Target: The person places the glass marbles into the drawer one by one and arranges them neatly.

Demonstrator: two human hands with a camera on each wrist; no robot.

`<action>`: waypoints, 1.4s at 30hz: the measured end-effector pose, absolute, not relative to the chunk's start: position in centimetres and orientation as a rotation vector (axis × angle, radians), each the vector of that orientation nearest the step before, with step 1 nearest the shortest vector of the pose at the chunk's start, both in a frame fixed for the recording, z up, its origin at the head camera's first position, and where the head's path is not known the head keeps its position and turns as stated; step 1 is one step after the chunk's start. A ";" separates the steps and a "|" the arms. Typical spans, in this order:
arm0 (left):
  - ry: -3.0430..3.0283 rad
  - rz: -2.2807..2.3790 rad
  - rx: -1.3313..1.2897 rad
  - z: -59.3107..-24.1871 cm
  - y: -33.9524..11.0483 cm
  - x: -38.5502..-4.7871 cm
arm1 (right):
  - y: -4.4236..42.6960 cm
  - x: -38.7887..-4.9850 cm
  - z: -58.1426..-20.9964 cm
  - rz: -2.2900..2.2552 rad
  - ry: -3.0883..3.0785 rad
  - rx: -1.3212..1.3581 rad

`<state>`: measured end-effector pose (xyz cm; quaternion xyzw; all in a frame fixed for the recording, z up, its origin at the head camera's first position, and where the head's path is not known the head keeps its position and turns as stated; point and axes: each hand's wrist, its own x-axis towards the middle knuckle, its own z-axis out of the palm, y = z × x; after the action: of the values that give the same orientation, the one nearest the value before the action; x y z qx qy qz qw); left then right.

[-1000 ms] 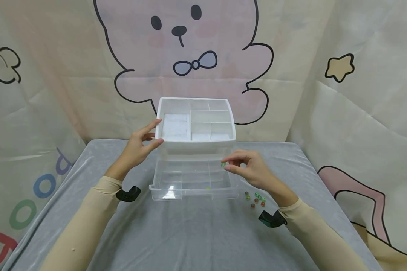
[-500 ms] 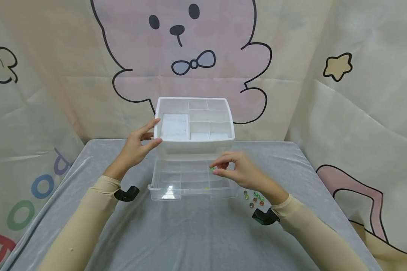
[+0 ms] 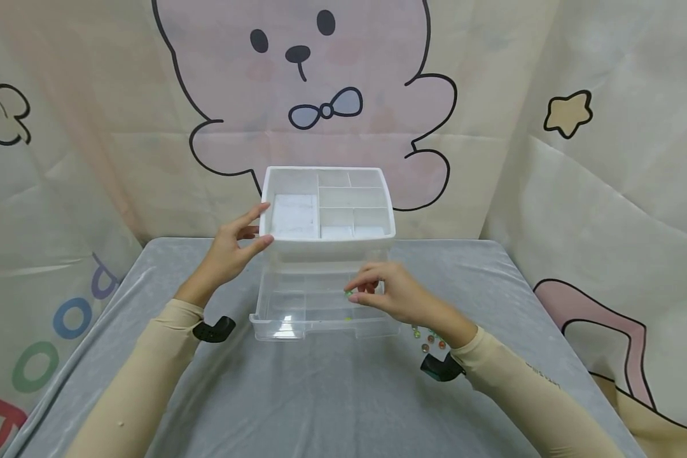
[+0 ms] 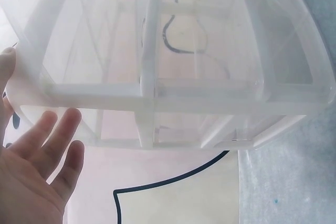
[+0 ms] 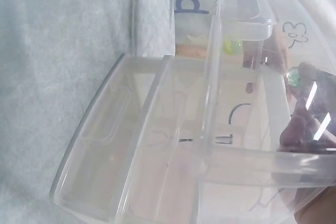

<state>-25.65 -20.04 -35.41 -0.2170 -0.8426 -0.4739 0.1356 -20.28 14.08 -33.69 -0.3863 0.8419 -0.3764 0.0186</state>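
Observation:
My left hand (image 3: 229, 254) holds the left side of a white divided tray (image 3: 327, 240), thumb at the front and fingers along the side; in the left wrist view the fingers (image 4: 71, 121) lie by its corner. The tray stands above and behind a clear compartment box (image 3: 280, 329). Over the right part of that box, my right hand (image 3: 397, 292) pinches a green marble (image 3: 348, 294) between thumb and fingertips. Through clear plastic, the right wrist view shows the marble (image 5: 294, 76). A yellow-green marble (image 3: 348, 319) lies inside the clear box near its front.
Several loose green and reddish-brown marbles (image 3: 425, 348) lie on the grey cloth (image 3: 298, 394) right of the box, partly hidden by my right wrist and its black camera (image 3: 442, 367). A printed curtain (image 3: 492, 159) hangs behind the table.
My right hand has moved left and slightly down with the green marble, from the box's right edge to over its right-middle part. My left hand stays on the tray.

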 end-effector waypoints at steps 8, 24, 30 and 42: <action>-2.424 -1.383 -0.651 -35.2 -20.0 -25.5 | 14.1 -20.3 -33.6 -1.128 2.576 -1.207; -2.447 -1.368 -0.628 -35.4 -20.1 -25.5 | 15.8 -20.4 -32.5 -1.402 2.524 -1.233; -2.450 -1.387 -0.614 -35.4 -20.1 -25.4 | 16.9 -20.5 -32.4 -1.462 2.526 -1.202; -2.426 -1.386 -0.627 -35.6 -20.1 -25.6 | 19.5 -20.9 -33.2 -1.546 2.571 -1.168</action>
<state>-25.64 -20.13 -35.61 -0.2169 -0.8390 -0.4793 0.1387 -20.90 19.47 -33.24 -0.3625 0.7981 -0.4797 -0.0389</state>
